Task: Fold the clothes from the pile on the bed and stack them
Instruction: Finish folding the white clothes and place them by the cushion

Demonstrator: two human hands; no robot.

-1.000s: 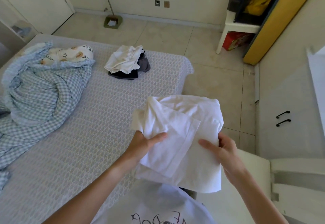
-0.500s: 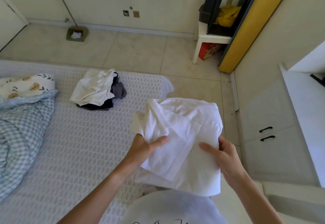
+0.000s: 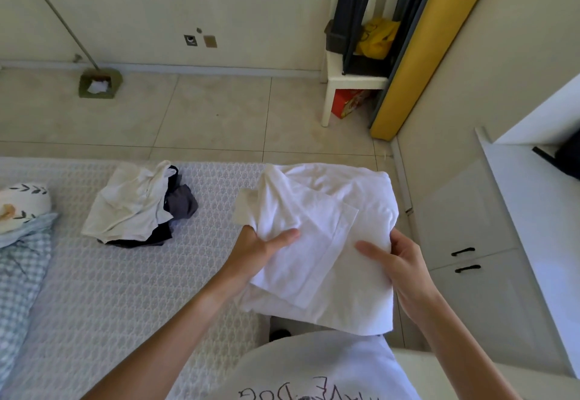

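So right now I've got the white shirt [image 3: 329, 233] up in the air in front of me, just off the corner of the bed [image 3: 103, 290], folded down into a chunky rectangle. My left hand [image 3: 257, 249] is gripping the left edge, thumb lying across the top layer and fingers tucked underneath, which is mostly there to pin the loose folded flap so it doesn't slide open. My right hand [image 3: 395, 258] is doing the same on the right edge, thumb on top, fingers curled round the back. Holding it from both sides like this keeps the layers sandwiched together, since soft cotton like this just flops apart if you carry it from one corner. The pile of clothes [image 3: 138, 208] is sitting further up the bed to my left, well apart from the shirt, a cream top on top with dark grey and black stuff poking out from under it. It looks pretty messy, so I'd guess that's the unfolded pile and not the stack, though honestly I can't tell for sure. The checked blanket [image 3: 22, 274] is bunched up at the far left edge. Next thing is probably just setting this one down flat on the bed without letting the fold spring open.
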